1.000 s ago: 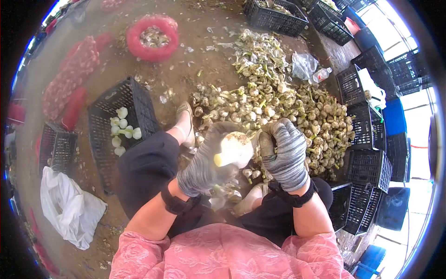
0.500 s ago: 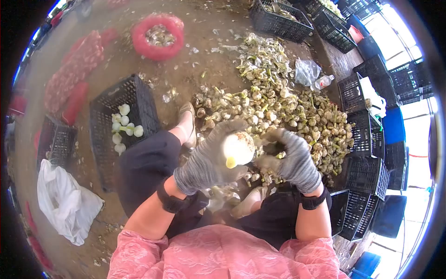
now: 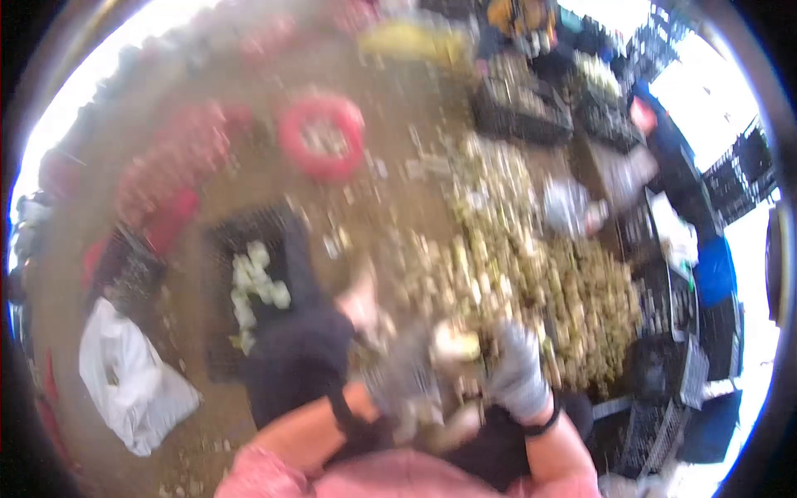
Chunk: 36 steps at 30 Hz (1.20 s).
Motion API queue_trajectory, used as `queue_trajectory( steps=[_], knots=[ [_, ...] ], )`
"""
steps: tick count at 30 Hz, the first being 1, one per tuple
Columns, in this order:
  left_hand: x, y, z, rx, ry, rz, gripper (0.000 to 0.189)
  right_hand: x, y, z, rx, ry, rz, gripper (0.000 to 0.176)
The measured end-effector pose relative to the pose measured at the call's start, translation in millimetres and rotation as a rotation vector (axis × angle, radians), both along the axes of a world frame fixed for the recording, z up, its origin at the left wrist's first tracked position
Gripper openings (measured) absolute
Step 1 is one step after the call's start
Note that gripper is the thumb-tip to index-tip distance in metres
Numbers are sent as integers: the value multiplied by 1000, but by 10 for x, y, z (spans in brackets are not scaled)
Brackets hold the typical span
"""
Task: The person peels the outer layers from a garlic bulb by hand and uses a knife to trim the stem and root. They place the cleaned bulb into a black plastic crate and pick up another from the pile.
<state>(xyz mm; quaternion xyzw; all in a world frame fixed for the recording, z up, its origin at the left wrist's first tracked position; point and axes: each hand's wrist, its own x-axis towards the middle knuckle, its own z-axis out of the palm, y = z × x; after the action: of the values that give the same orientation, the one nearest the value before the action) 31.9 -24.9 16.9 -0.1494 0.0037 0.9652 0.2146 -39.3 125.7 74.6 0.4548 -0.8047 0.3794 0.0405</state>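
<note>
The whole view is smeared by motion. My left hand [image 3: 405, 375], in a grey knit glove, is closed around a pale garlic bulb [image 3: 455, 342]. My right hand [image 3: 520, 375], gloved alike, is just right of the bulb with its fingers curled. Blur hides what those fingers hold, if anything. Beyond both hands spreads a large heap of unpeeled garlic bulbs [image 3: 573, 307] on the floor. Several clean white bulbs [image 3: 259, 278] lie in a black plastic crate [image 3: 228, 232] left of my knee.
A white sack [image 3: 133, 386] lies at lower left. Farther off are a red net bag with a rolled rim [image 3: 357, 137] and filled red net bags [image 3: 174, 170]. Black crates [image 3: 519, 120] stand at the back, and others line the right side. A clear plastic bag [image 3: 567, 206] lies by the heap.
The camera has tilted up, so the scene sits lower and more of the background shows. My left hand still has the bulb; my right hand has come closer to it.
</note>
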Motion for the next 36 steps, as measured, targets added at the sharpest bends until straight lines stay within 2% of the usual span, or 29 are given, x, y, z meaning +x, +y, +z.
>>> queue_trajectory(
  steps=[2,3,4,6,7,9,10,12,14,15,16,17,19,20,22,23,24,26,28,29,31,32,33,34,35,36],
  knots=[
    [82,34,4,-723,377,79,81,-30,-3,49,39,-32,40,40],
    [123,53,1,-1084,474,142,83,-12,-3,72,43,-175,37,38],
    [116,46,-45,-1240,487,117,83,8,-11,104,62,-329,30,37],
    [65,36,-139,-1338,528,165,78,16,-34,221,25,-567,58,35],
    [88,37,-228,-1262,511,190,77,15,-13,121,-2,-668,60,32],
    [87,32,-230,-1126,530,237,73,-11,-32,63,-13,-581,71,31],
    [87,20,-175,-1217,530,194,70,-37,-27,58,3,-536,79,30],
    [71,2,-235,-1166,491,125,68,-45,-19,87,69,-426,61,29],
    [61,-43,-234,-943,484,63,68,-91,26,-15,67,-311,91,28],
    [57,-65,-225,-836,472,30,67,-113,50,16,95,-337,135,25],
    [69,-64,-246,-999,569,40,68,-138,70,31,94,-327,132,25],
    [72,-72,-293,-999,575,42,68,-154,89,31,90,-245,169,24],
    [66,-113,-358,-769,547,-130,51,-117,92,32,106,-167,177,21],
    [60,-108,-368,-769,547,-128,51,-72,57,75,106,-166,178,21],
    [38,-114,-250,-908,654,61,56,11,-34,181,-75,-146,42,20],
    [19,-183,-167,-822,496,-35,68,-52,-11,68,-159,-212,79,18],
    [24,-145,-68,-820,495,-34,68,-90,11,-95,-157,-213,80,18],
    [11,5,71,-1046,565,438,66,-121,60,-340,-297,-534,-79,17],
    [6,59,-40,-1062,610,503,66,-68,10,-311,-298,-523,-117,15],
    [15,73,-14,-1284,632,533,61,-48,-52,-279,-247,-385,-137,16],
    [65,74,-19,-1175,516,459,52,40,-67,-193,-181,-140,-117,20],
    [52,11,-141,-845,504,344,49,80,-76,-87,-134,-143,-101,22],
    [36,-54,-263,-536,434,226,46,-25,0,-401,-136,-118,-131,24],
    [2,-68,-195,-841,554,279,45,-6,5,-253,-189,-663,-67,27],
    [-34,-81,-127,-1157,634,345,45,-2,-9,-265,-251,-688,-59,28],
    [27,-74,-72,-863,433,302,49,31,-37,-90,-301,-907,16,26]
  ],
)
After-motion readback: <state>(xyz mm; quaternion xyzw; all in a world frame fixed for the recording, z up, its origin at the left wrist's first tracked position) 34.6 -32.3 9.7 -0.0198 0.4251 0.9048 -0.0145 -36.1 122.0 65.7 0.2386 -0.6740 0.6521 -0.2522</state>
